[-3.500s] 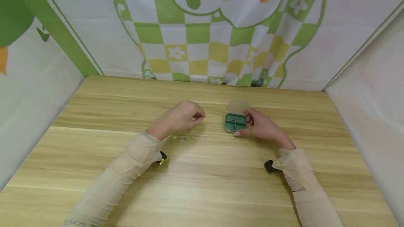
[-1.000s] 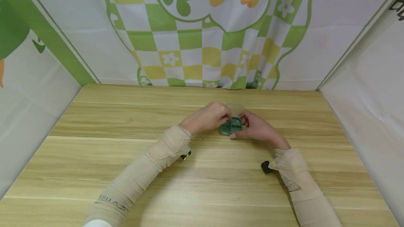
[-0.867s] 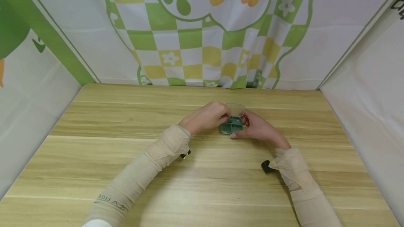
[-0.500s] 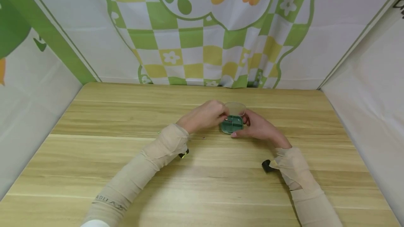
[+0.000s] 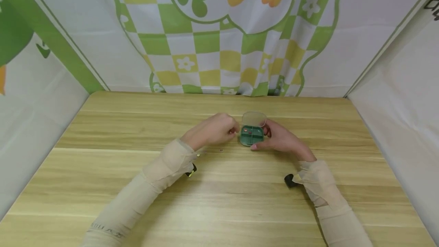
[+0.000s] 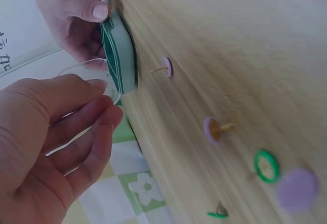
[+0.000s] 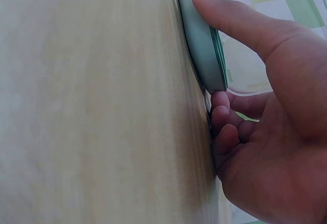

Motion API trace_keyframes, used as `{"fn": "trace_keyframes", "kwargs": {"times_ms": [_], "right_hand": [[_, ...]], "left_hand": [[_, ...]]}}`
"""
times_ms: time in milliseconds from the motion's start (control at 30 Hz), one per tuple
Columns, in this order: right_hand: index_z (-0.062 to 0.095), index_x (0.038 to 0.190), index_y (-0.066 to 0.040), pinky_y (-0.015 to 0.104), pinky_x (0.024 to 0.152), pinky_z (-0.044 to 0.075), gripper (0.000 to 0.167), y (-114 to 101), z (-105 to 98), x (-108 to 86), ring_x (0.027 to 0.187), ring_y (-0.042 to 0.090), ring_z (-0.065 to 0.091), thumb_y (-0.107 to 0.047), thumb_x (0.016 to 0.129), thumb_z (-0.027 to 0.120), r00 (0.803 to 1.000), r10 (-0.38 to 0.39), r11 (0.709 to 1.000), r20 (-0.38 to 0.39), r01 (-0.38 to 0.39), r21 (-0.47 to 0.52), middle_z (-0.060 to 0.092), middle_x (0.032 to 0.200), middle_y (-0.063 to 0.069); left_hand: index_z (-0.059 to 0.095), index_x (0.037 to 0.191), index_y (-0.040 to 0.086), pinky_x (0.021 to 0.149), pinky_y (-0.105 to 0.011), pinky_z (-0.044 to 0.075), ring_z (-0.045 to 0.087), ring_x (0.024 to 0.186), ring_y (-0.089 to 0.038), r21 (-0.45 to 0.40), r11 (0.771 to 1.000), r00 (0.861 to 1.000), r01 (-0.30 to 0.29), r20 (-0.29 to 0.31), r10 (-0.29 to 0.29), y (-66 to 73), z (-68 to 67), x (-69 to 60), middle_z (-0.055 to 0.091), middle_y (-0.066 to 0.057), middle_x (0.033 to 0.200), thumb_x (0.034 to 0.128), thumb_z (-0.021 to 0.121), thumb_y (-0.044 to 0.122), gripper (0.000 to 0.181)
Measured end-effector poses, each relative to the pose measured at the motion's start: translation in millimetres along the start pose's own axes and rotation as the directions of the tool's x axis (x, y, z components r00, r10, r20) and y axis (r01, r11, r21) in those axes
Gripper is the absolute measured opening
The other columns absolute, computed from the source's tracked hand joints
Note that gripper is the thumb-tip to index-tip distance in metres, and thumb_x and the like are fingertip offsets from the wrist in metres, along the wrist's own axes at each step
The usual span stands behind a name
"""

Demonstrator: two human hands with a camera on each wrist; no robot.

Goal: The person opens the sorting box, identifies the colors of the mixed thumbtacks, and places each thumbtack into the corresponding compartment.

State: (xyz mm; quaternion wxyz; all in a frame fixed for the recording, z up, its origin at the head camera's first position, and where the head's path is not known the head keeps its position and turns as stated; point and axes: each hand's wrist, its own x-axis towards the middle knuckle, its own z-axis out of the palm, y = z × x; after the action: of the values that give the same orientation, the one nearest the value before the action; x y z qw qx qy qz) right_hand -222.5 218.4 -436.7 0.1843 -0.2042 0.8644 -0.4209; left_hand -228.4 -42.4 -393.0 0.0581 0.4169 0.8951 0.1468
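Observation:
A small green pill box (image 5: 252,143) sits on the table with its clear lid (image 5: 253,118) raised. Dividers split it into several compartments, and a pinkish tack-like dot shows in the far left one. My right hand (image 5: 282,137) holds the box from the right, thumb (image 7: 230,17) on the near side. Just left of the box hovers my left hand (image 5: 214,129), fingers loosely bent with nothing seen between them. In the left wrist view, purple thumbtacks (image 6: 167,67) and green thumbtacks (image 6: 266,166) lie scattered on the wood, some partly blurred.
The wooden table (image 5: 219,201) reaches back to a checked, flowered curtain (image 5: 219,41). White cloth walls flank it on both sides. Each wrist carries a small black camera (image 5: 290,181) in beige wrapping.
My left hand went over the box's left compartments, then drew back leftward. A pinkish dot now shows in the far left compartment. My right hand has kept its hold.

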Motion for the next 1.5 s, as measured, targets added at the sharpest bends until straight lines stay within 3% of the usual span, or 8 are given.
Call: {"fn": "trace_keyframes", "kwargs": {"times_ms": [267,333,600,767,1067,1500], "right_hand": [[0.052,0.124,-0.004,0.028,0.076,0.047,0.062,-2.1,1.1,-0.7,0.087,0.020,0.056,-0.024,0.080,0.092,0.999,0.034,0.999,-0.011,-0.035,-0.035,0.063,0.102,0.011],[0.052,0.125,-0.003,0.029,0.077,0.047,0.063,-1.9,0.6,-1.3,0.088,0.020,0.056,-0.025,0.081,0.091,1.000,0.028,0.999,-0.007,-0.029,-0.042,0.064,0.102,0.012],[0.051,0.125,-0.002,0.029,0.078,0.046,0.063,-1.6,0.2,-2.9,0.089,0.021,0.055,-0.026,0.082,0.091,1.000,0.020,0.999,-0.003,-0.020,-0.042,0.064,0.103,0.013],[0.052,0.124,-0.002,0.027,0.077,0.046,0.061,-0.5,0.8,-2.7,0.089,0.020,0.055,-0.025,0.083,0.090,1.000,0.012,0.999,-0.001,-0.012,-0.032,0.065,0.103,0.013],[0.052,0.124,-0.003,0.026,0.078,0.046,0.061,-2.0,1.1,-2.2,0.090,0.020,0.056,-0.024,0.082,0.091,1.000,0.010,0.999,0.003,-0.010,-0.032,0.065,0.103,0.014],[0.053,0.125,-0.003,0.028,0.081,0.046,0.062,-0.8,0.6,-1.2,0.091,0.020,0.056,-0.026,0.082,0.091,1.000,0.007,1.000,0.004,-0.007,-0.025,0.065,0.104,0.013]], "left_hand": [[0.046,0.067,0.016,0.060,-0.023,0.022,0.028,0.062,-0.008,0.005,1.000,1.000,0.016,0.002,-0.016,-3.1,-0.9,-28.8,0.034,0.005,0.066,0.0941,0.061,0.000,0.035],[0.044,0.066,0.017,0.060,-0.023,0.022,0.029,0.063,-0.008,0.012,1.000,1.000,0.019,0.003,-0.020,-4.2,-2.3,-37.3,0.032,0.006,0.066,0.0929,0.061,0.000,0.036],[0.057,0.068,0.014,0.060,-0.022,0.030,0.038,0.063,-0.006,0.049,0.997,0.997,0.066,0.030,-0.068,-7.4,-5.8,-73.6,0.044,0.006,0.066,0.0935,0.065,0.001,0.030],[0.066,0.075,0.013,0.062,-0.021,0.039,0.048,0.063,-0.004,0.027,0.995,0.993,0.099,0.055,-0.100,-7.3,-5.0,-89.1,0.057,0.004,0.070,0.0946,0.070,0.005,0.022],[0.062,0.072,0.016,0.062,-0.020,0.038,0.044,0.066,-0.006,-0.019,0.995,0.992,0.101,0.074,-0.099,-11.9,7.0,-95.2,0.053,0.006,0.070,0.0943,0.070,0.005,0.026],[0.054,0.064,0.019,0.062,-0.020,0.034,0.039,0.064,-0.006,-0.050,0.995,0.994,0.089,0.075,-0.085,-18.6,10.7,-92.0,0.045,0.008,0.065,0.0895,0.066,-0.001,0.034]]}}
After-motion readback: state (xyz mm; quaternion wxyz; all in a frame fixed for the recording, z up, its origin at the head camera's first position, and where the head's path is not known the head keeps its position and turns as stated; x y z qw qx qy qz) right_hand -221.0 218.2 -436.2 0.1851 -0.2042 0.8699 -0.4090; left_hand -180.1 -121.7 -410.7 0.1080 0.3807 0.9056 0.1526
